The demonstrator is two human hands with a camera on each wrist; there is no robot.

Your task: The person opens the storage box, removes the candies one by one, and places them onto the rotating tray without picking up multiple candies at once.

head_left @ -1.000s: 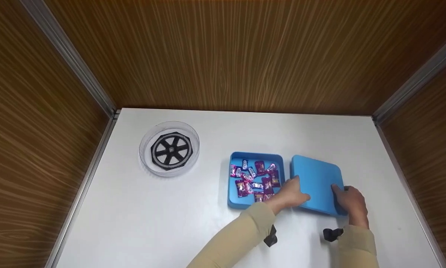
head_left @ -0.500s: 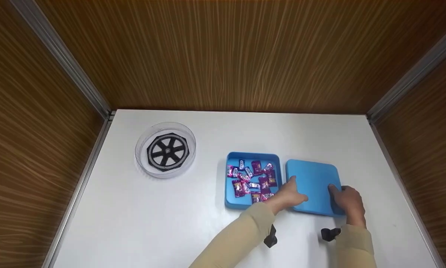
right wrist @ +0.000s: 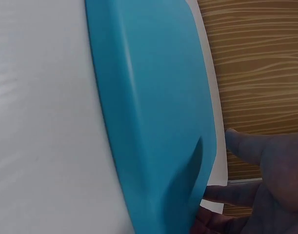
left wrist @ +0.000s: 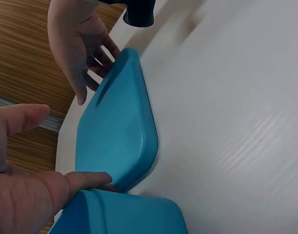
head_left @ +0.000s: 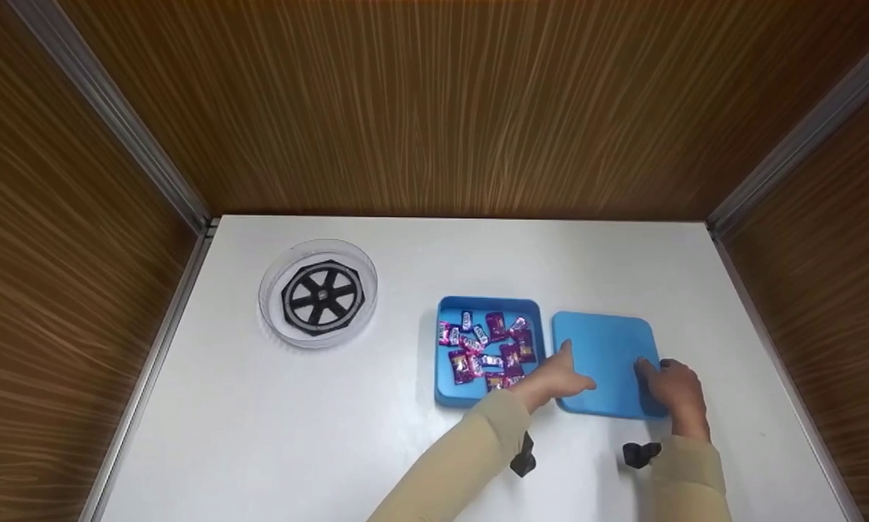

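A blue square lid (head_left: 605,362) lies flat on the white table, top side up. Just left of it stands an uncovered blue box (head_left: 449,388) holding several wrapped candies (head_left: 496,326). My left hand (head_left: 550,377) is at the lid's left edge, its fingers straight in the narrow gap beside the box and its thumb held apart, above the lid. On the opposite side, the fingers of my right hand (head_left: 677,391) touch the lid's right edge. The right thumb stands off the lid in the right wrist view (right wrist: 246,146). Neither hand grips the lid.
A round clear dish (head_left: 271,326) with a black spoked disc pattern (head_left: 323,296) stands at the far left of the table. Wood-grain panels (head_left: 434,109) enclose the back and sides. Black wrist-worn pieces (head_left: 523,460) hang below the wrists.
The lid, tilted a second ago, has come down flat and shifted slightly left, closer to the box. Both hands went with it and loosened. The head view has turned slightly.
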